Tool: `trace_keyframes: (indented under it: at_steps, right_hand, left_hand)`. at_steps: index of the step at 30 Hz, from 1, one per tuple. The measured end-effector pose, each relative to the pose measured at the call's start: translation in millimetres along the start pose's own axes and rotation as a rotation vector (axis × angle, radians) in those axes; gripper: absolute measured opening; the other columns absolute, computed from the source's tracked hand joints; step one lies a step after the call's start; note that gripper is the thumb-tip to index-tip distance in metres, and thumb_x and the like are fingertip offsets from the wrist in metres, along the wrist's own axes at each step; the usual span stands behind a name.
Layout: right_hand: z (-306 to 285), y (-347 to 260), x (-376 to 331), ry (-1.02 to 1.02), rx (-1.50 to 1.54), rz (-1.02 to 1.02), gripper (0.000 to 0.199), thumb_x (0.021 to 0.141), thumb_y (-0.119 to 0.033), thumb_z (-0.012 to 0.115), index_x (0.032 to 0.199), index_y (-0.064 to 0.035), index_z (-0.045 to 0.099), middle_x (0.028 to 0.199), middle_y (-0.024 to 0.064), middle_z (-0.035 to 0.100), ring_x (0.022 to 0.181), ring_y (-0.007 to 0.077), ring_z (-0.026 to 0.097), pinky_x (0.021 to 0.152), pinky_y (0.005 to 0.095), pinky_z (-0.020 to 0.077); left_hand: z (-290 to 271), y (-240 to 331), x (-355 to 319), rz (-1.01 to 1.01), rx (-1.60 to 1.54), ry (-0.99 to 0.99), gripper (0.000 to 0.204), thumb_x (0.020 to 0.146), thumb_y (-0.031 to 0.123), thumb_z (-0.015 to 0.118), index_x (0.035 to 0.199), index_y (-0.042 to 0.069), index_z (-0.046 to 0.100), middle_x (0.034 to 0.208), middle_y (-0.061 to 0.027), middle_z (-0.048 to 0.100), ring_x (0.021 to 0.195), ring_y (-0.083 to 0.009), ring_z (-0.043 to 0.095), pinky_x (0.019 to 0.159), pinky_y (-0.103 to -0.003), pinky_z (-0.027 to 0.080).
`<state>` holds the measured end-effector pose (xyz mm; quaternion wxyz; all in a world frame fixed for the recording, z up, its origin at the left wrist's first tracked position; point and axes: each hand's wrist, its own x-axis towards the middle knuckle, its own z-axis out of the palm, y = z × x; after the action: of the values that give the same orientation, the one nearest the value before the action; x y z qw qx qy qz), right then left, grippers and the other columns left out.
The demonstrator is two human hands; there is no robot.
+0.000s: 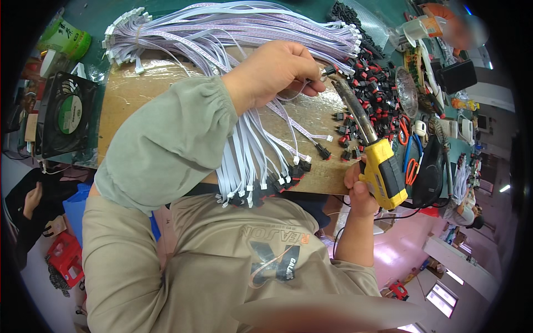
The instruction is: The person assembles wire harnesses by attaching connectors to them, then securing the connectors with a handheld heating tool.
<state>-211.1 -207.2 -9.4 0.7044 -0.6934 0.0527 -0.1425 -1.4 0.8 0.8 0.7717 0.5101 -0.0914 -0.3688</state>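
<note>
My left hand [280,72], in a grey-green oversleeve, pinches a thin wire and a small dark switch [330,71] at the fingertips; the fingers partly hide them. My right hand [362,191] is closed around the handle of a yellow and black soldering gun [383,175]. Its dark metal barrel [355,111] points up and left, the tip close to the switch. Below my left hand, a bunch of white flat cables [244,155] hangs over the table edge, with white plugs and black switches at the ends. Loose black and red rocker switches [377,83] lie heaped right of the barrel.
A big bundle of white cables [233,28] lies across the back. At left stands a black fan [68,114], with a green container [65,39] behind it. To the right are a clear dish [406,91], orange-handled scissors [404,130] and blue-handled pliers [411,152].
</note>
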Motion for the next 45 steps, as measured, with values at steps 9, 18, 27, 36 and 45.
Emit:
trace_keyframes:
  at_steps: [9,18,27,36,45]
  right_hand:
    - [-3.4,7.3,2.7,-0.050,-0.087,-0.018,0.062,0.075,-0.029,0.076,0.122,0.0008,0.049,0.071,0.0001,0.045,0.059,0.0111,0.042,0.051,0.0242,0.0334]
    - [-18.8,11.6,1.4,-0.125,-0.171,0.017,0.042,0.080,-0.018,0.074,0.114,-0.0055,0.053,0.086,0.0008,0.055,0.074,0.0120,0.053,0.068,0.0263,0.0450]
    - [-19.8,13.4,1.8,-0.103,-0.334,-0.018,0.047,0.077,-0.026,0.077,0.109,-0.0026,0.050,0.080,0.0023,0.055,0.074,0.0134,0.056,0.066,0.0266,0.0458]
    - [-38.6,-7.7,23.3,0.352,0.074,-0.232,0.055,0.089,-0.042,0.057,0.126,-0.0033,0.044,0.080,0.0040,0.049,0.073,0.0154,0.049,0.066,0.0315,0.0419]
    - [-126.1,-4.4,67.6,0.777,0.085,0.269,0.037,0.093,-0.037,0.058,0.108,-0.0036,0.052,0.085,0.0080,0.059,0.073,0.0186,0.057,0.065,0.0315,0.0496]
  left_hand:
    - [-0.6,-1.7,0.7,0.015,-0.058,-0.018,0.011,0.084,0.010,0.062,0.084,0.001,0.056,0.084,-0.0130,0.066,0.074,-0.0177,0.066,0.065,-0.023,0.051]
    - [-1.6,0.2,-1.1,0.006,-0.043,-0.013,0.011,0.084,0.011,0.063,0.082,0.002,0.056,0.085,-0.0126,0.066,0.073,-0.0168,0.066,0.064,-0.023,0.050]
    - [-1.6,-0.9,-0.5,0.006,-0.040,-0.003,0.013,0.084,0.011,0.064,0.084,0.001,0.055,0.085,-0.0127,0.066,0.074,-0.0174,0.066,0.067,-0.025,0.052]
    - [1.9,1.5,1.3,-0.015,-0.058,-0.022,0.012,0.085,0.012,0.064,0.086,0.002,0.056,0.088,-0.0125,0.066,0.079,-0.0182,0.065,0.071,-0.025,0.052]
    - [-5.4,2.4,-3.8,-0.011,0.008,-0.003,0.013,0.085,0.014,0.064,0.087,0.003,0.058,0.087,-0.0122,0.066,0.077,-0.0155,0.064,0.069,-0.024,0.050]
